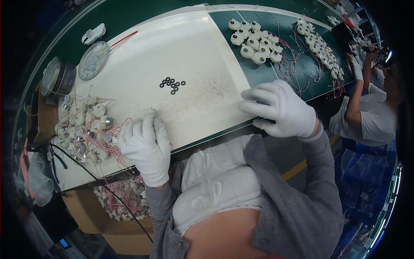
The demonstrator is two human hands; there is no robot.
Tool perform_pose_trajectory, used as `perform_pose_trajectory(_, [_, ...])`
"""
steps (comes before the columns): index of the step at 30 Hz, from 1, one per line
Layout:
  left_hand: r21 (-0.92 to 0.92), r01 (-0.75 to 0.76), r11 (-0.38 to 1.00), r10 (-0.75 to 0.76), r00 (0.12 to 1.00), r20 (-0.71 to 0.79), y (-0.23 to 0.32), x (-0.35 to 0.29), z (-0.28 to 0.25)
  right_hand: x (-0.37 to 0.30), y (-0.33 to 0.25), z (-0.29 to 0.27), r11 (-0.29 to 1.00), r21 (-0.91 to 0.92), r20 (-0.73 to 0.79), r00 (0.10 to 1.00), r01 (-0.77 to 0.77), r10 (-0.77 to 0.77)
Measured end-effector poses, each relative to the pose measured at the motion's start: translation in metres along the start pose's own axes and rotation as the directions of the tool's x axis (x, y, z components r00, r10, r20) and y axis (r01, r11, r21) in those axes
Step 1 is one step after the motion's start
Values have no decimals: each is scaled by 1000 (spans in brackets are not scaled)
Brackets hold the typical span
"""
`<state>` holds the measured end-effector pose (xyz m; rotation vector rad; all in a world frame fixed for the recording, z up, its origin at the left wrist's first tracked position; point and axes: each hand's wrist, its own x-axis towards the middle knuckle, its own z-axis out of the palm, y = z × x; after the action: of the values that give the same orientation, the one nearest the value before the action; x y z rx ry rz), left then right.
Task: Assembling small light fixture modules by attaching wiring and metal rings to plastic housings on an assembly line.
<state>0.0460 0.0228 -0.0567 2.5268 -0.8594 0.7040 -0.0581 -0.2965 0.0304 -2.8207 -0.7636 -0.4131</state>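
My left hand [146,149], in a white glove, is over the near edge of the white work sheet [202,47]. Its bent fingers point away from me, and nothing shows in them. Just left of it lies a pile of small white-cased motors [84,129] with silver parts and pink and white wires. My right hand [282,108], gloved too, hovers at the sheet's right near corner. Its fingers curve loosely, thumb apart, with no object visible between them. Several small black rings [172,83] lie clustered mid-sheet, beyond both hands.
Rows of white round units [254,41] with black centres and wires stand on the green table. Far left are a clear round dish [93,60], a red stick [125,38] and a spool [64,77]. Below, a carton [88,207] holds more wired parts. A co-worker [364,108] sits right.
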Motion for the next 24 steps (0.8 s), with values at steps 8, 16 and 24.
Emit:
perform_pose_trajectory(8, [27, -29, 999, 29, 1000, 10, 1, 3, -2, -23, 11, 8, 968, -24, 223, 943, -249, 248])
perform_pose_trajectory(16, [37, -28, 999, 29, 999, -19, 2, 5, 0, -40, 47, 33, 720, -50, -223, 710, -692, 667])
perform_pose_trajectory(24, [-83, -45, 996, 39, 997, -67, -2, 1, 3, -40, 41, 38, 607, 140, -231, 570, -782, 788])
